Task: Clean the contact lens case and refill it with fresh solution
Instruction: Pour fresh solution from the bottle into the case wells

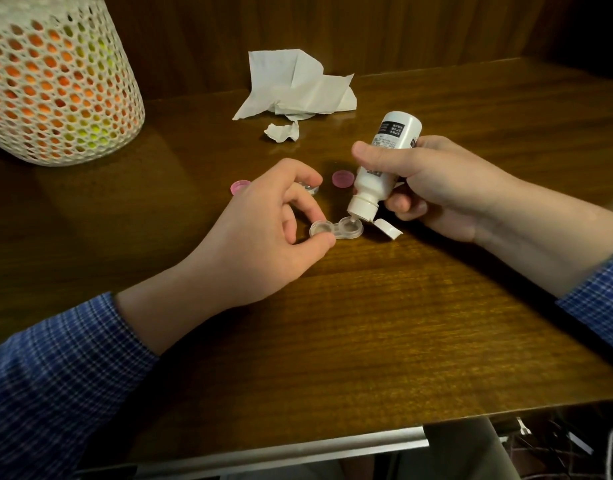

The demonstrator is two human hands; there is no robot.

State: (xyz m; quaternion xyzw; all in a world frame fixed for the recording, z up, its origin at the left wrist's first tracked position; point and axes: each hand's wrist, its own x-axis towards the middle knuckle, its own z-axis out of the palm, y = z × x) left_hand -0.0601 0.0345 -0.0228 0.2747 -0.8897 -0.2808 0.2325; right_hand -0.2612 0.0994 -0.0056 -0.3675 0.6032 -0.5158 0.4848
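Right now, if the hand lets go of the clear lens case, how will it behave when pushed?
The lens case looks thin, small plastic, so probably very light and easy to slide on the glossy table. Its open wells are wide and flat, so it should not roll, but a nudge could spill any liquid inside.

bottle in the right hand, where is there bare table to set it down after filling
Bare wood lies right of the right hand holding the bottle, and in front between the sleeves and the table edge. Crowded: around the lens case, pink caps, left hand, tissue and mesh basket.
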